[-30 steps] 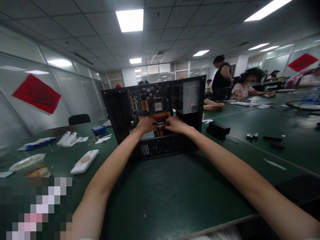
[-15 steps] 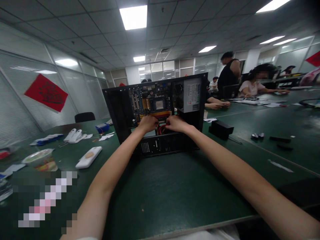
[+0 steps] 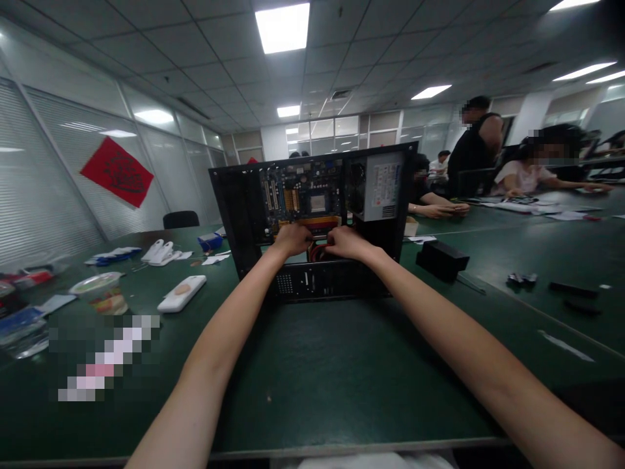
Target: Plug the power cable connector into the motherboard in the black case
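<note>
A black computer case (image 3: 336,284) stands open towards me on the green table. Inside it are a motherboard (image 3: 276,198) with a square processor socket area and, at upper right, a silver power supply (image 3: 383,185). Both hands reach into the case at the motherboard's lower edge, by the red and yellow memory slots (image 3: 326,222). My left hand (image 3: 293,240) is closed, with its fingertips turned inward. Close on its right, my right hand (image 3: 346,241) is also closed, beside a bundle of red cables (image 3: 319,251). What the fingertips grip is hidden.
On the left are a white power bank (image 3: 183,294), a plastic cup (image 3: 101,294), a blue box (image 3: 209,242) and plastic bags. A black box (image 3: 442,260) and small dark parts lie on the right. Across the table several people sit; one person (image 3: 476,150) stands.
The view has turned slightly left, so the scene sits further right. Both hands stay closed at nearly the same spot in the case.
</note>
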The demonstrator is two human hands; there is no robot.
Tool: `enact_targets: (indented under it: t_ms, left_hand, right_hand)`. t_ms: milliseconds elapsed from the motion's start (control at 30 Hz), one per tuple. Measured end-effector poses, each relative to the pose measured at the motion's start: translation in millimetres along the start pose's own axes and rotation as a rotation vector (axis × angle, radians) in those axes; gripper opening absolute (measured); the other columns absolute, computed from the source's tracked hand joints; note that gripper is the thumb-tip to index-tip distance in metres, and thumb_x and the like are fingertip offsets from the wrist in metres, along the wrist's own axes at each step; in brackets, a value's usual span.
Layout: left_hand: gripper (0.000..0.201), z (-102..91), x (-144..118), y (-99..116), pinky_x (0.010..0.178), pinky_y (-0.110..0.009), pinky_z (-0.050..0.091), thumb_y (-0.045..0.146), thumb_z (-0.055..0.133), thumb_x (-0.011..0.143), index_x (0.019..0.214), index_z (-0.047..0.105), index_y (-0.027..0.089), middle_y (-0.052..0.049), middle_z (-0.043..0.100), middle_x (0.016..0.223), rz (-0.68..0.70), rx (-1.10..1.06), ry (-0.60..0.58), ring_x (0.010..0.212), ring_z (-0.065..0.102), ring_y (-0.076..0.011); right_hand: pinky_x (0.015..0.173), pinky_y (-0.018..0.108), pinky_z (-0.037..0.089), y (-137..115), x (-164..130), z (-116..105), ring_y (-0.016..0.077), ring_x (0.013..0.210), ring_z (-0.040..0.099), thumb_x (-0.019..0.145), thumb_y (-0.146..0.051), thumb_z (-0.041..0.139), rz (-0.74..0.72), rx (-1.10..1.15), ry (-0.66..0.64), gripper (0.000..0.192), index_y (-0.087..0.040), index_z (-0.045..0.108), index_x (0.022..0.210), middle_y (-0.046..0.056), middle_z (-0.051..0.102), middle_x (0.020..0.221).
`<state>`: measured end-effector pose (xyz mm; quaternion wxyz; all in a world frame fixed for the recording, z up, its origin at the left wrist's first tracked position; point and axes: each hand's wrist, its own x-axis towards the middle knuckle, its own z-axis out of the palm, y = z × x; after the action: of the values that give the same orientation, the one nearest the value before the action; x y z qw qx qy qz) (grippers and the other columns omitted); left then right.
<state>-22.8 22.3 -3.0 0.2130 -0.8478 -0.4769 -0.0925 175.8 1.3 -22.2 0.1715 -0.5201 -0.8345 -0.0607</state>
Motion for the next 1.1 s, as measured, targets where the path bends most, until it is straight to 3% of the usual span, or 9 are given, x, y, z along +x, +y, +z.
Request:
enact_targets:
  t_ms: [333, 533, 800, 1100]
  left_hand:
    - [0.033, 4.2, 2.2, -4.7, 0.083, -0.032, 0.05, 0.03, 0.056, 0.095, 0.118, 0.079, 0.027, -0.006, 0.076, 0.118, 0.072, 0.041, 0.014, 0.111, 0.069, -0.026]
    - [0.031, 7.5, 2.5, -1.6, 0.079, -0.032, 0.05, 0.029, 0.053, 0.097, 0.113, 0.079, 0.023, -0.009, 0.076, 0.114, 0.077, 0.076, 0.031, 0.106, 0.07, -0.0265]
    - [0.031, 9.5, 3.8, 1.1, 0.08, -0.034, 0.05, 0.033, 0.054, 0.097, 0.111, 0.08, 0.024, -0.01, 0.078, 0.111, 0.019, 0.115, 0.017, 0.103, 0.071, -0.0282]
    - [0.032, 8.8, -1.0, 1.8, 0.08, -0.035, 0.051, 0.033, 0.052, 0.1, 0.113, 0.08, 0.025, -0.009, 0.078, 0.11, 0.009, 0.103, 0.026, 0.104, 0.072, -0.0291]
  right_hand:
    - [0.063, 0.027, 0.042, -3.6, 2.2, -0.2, 0.0238, 0.086, 0.072, 0.09, -0.038, 0.065, -0.049, -0.01, 0.019, 0.028, -0.015, 0.08, 0.095, 0.013, 0.078, 0.094]
    - [0.076, 0.03, 0.049, -6.2, 2.8, 0.2, 0.0289, 0.097, 0.072, 0.09, -0.028, 0.063, -0.076, -0.034, 0.037, 0.024, -0.012, 0.08, 0.098, 0.019, 0.076, 0.106]
    - [0.084, 0.03, 0.051, -8.1, -0.4, -2.7, 0.0303, 0.105, 0.071, 0.091, -0.02, 0.061, -0.095, -0.051, 0.026, 0.024, -0.009, 0.078, 0.104, 0.02, 0.075, 0.11]
    - [0.09, 0.028, 0.047, 1.5, 7.5, 0.9, 0.0247, 0.112, 0.066, 0.097, -0.02, 0.057, -0.19, -0.031, 0.104, 0.024, -0.014, 0.074, 0.112, 0.015, 0.07, 0.119]
